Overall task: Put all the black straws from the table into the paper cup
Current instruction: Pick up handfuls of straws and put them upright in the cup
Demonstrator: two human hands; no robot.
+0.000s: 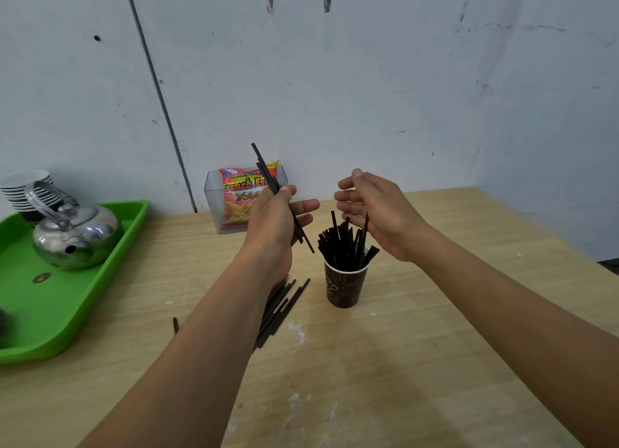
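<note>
Mid-frame, the left hand (278, 219) has thin black plastic straws (265, 166) in its grip, the right hand (378, 213) slack and empty above the dark paper cup (343, 286); lowering them in seems next.

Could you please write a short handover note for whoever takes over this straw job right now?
Left hand grips a few straws, raised left of the cup.
Right hand is open, holding nothing, just above the cup's straws.
Done: many straws stand in the cup.
Left: drop in the held ones, then the loose bunch on the table under the left forearm, plus a lone one further left.
</note>
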